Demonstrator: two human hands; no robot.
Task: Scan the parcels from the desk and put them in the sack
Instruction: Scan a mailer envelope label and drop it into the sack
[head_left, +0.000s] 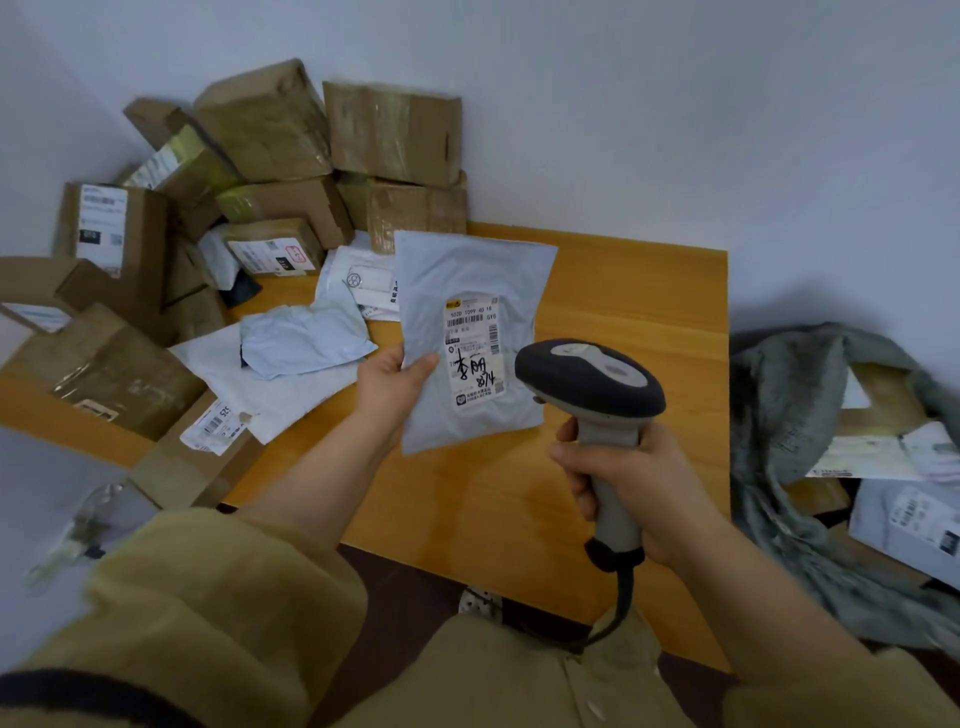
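Parcel (467, 332), a flat grey mailer, is held up over the table (623, 291) with its label (472, 353) facing the person. The left hand (395, 389) pinches its lower left edge, thumb on the front. The right hand (623, 478) is wrapped round the grip of the scanner (587, 379), whose head sits just beside the label's lower right.

A missed read looks the likeliest fault: the film is wrinkled, ink scrawl crosses the lower label, and the scanner's window is turned away, so its aim cannot be judged. Held by one edge, the limp mailer could also sag or slip.

The sack (789, 415) slumps off the table's right side with parcels already inside. Its folded cloth may crowd the mouth, and the scanner's cord trails toward the person's lap. Cardboard boxes (291, 156) and loose mailers (306, 338) crowd the left.
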